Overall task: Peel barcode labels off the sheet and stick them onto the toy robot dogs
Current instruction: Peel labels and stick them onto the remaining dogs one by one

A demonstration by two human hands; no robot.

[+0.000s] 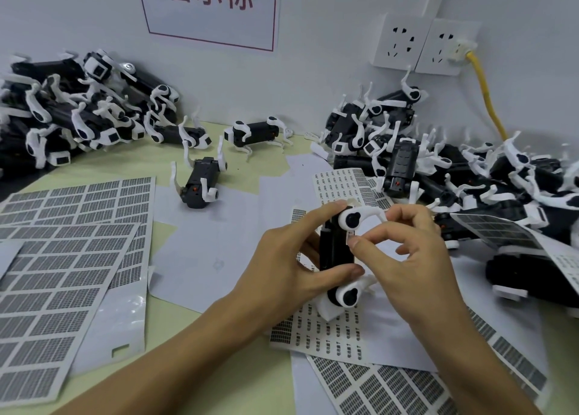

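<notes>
Both hands work one dog [336, 251]: left hand [291, 258] grips its body, right hand [404, 251] pinches a label [351, 233] onto it, which next likely needs firm pressing flat.

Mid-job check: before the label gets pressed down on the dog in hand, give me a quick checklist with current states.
1. Black-and-white toy robot dog held firmly by the left hand: ok.
2. Small white barcode label pinched in the right hand at the dog's side: ok.
3. Label square to the body: cannot tell.
4. Label fully stuck: not ok, not yet pressed.
5. White label sheets within reach under the hands: ok.
</notes>
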